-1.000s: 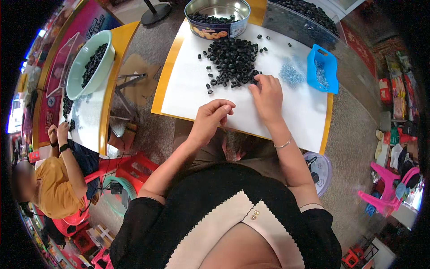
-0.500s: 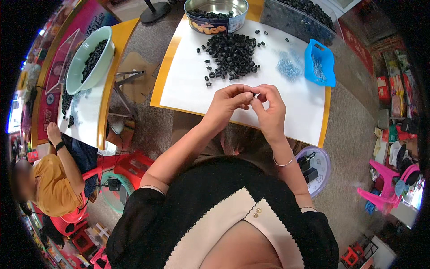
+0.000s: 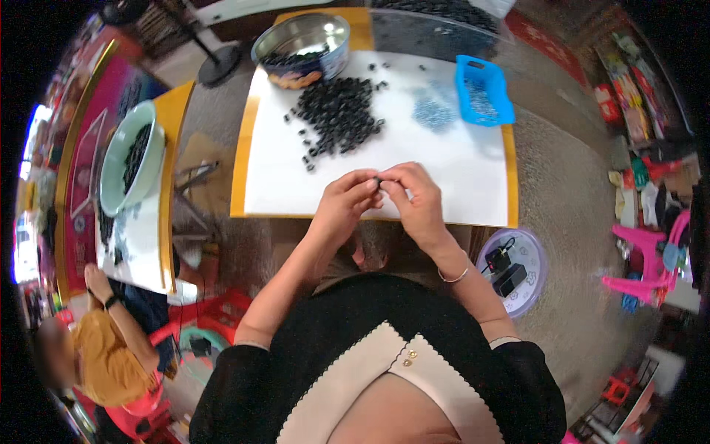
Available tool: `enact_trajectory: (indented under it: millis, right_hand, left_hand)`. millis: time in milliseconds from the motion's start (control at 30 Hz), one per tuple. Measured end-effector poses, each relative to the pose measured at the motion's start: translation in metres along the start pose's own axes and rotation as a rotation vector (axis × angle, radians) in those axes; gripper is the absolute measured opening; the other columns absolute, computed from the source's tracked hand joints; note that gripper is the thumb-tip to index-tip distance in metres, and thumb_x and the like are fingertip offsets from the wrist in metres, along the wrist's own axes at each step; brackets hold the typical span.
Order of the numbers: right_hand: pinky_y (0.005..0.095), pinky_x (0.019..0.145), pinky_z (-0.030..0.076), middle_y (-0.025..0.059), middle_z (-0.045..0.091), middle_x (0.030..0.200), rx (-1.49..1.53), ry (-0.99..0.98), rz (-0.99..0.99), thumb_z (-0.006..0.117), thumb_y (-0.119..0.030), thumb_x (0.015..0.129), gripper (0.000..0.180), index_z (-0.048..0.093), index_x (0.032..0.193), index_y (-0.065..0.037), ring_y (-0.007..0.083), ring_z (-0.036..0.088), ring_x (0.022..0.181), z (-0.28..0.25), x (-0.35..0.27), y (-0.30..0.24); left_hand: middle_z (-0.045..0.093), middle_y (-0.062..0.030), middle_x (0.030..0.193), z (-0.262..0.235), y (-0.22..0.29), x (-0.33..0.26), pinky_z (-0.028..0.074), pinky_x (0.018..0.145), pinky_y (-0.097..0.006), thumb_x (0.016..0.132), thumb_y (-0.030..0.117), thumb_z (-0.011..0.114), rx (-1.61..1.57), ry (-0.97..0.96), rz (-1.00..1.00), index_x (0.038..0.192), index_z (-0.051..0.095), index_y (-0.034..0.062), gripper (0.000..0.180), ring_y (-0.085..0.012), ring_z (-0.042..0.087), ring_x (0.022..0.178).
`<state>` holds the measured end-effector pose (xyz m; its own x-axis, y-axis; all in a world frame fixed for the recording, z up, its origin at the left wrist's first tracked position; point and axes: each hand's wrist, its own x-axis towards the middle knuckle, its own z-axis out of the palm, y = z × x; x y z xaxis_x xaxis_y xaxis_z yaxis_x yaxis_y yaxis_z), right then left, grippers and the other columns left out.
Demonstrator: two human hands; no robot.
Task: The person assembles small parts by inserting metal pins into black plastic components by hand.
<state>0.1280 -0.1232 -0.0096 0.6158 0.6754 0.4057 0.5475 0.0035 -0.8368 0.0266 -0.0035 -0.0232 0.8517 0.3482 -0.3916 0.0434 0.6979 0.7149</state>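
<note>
Black small plastic piece (image 3: 378, 181) pinched between fingertips of left hand (image 3: 346, 200) and right hand (image 3: 414, 196) at the white tabletop (image 3: 458, 177) edge could slip and fall floorward.

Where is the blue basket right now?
In the head view, the blue basket sits at the far right of the white tabletop, just right of a small bluish heap and further right of the pile of black pieces.

Both bare forearms are raised from the lower middle of the frame toward its centre. The left hand (image 3: 346, 201) and the right hand (image 3: 416, 198) are brought together there, fingertips (image 3: 372, 180) meeting in a pinch. The fingers are curled inward, and the right wrist is bent slightly.
</note>
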Motion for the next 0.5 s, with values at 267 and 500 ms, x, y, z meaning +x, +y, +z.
enact_trajectory:
  millis: [267,500]
  right_hand:
    - [0.0404,0.073,0.042,0.012,0.058,0.079,-0.438,0.247,0.094,0.059,-0.009,0.078,0.006,0.061,0.08,-0.003,0.0301,0.054,0.079,-0.051,0.018,0.07]
    - [0.0414,0.075,0.043,0.0118,0.06,0.082,-0.751,0.31,0.047,0.058,-0.015,0.079,0.011,0.063,0.078,-0.005,0.0304,0.055,0.082,-0.063,0.057,0.12]
  left_hand:
    - [0.062,-0.0106,0.095,-0.005,-0.005,0.007,0.05,0.074,-0.026,0.089,0.005,0.054,-0.017,0.015,0.045,0.109,0.056,-0.003,0.022,-0.0144,0.059,0.081]
    - [0.061,-0.0113,0.097,-0.013,-0.012,0.015,0.05,0.075,-0.028,0.089,0.004,0.053,0.023,-0.009,0.056,0.111,0.057,-0.0034,0.024,-0.0148,0.058,0.081]
